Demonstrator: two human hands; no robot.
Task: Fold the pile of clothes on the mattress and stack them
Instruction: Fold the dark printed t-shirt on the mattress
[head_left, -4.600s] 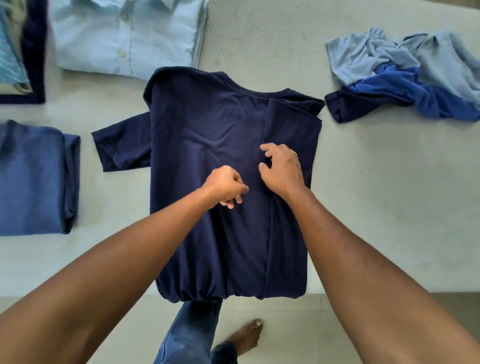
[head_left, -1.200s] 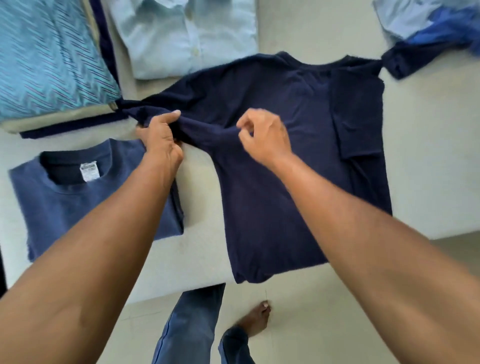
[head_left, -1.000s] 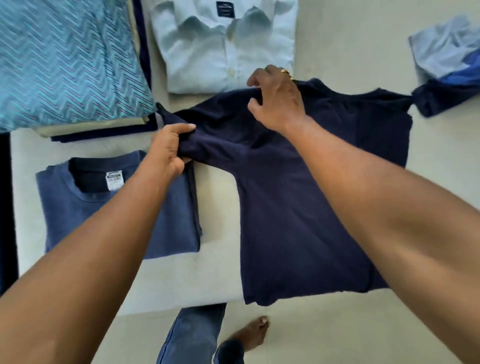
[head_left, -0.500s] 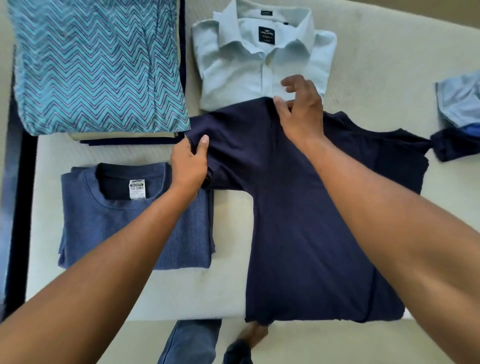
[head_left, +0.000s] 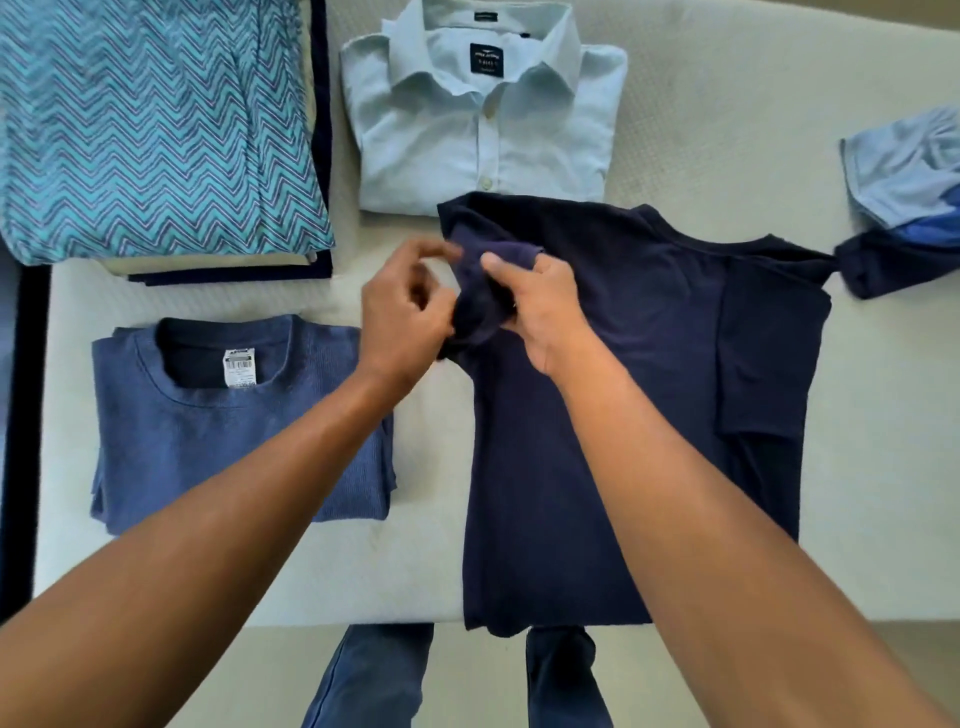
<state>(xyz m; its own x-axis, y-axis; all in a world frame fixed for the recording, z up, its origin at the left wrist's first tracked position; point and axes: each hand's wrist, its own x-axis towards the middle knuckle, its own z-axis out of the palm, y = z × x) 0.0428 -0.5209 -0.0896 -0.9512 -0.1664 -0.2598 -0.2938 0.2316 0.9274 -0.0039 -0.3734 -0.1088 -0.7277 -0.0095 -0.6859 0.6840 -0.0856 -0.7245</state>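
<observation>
2 legs (head_left: 371, 675) in blue jeans stand slightly apart on the pale floor (head_left: 478, 691).

Two garment labels show on the mattress (head_left: 727, 104), and neither can be read. Beyond the left hand (head_left: 402, 312) and the right hand (head_left: 540, 306), which grips the navy T-shirt (head_left: 613, 415) by a sleeve, a dark rectangular brand label (head_left: 484, 57) sits inside the collar of the folded light-blue shirt (head_left: 483, 130). Its pale lettering runs in a few short lines too small to make out. Left of the left hand, a white tag (head_left: 239, 367) sits inside the neck of the folded blue sweater (head_left: 234, 441), carrying a barcode-like block and fine print, likewise illegible.
</observation>
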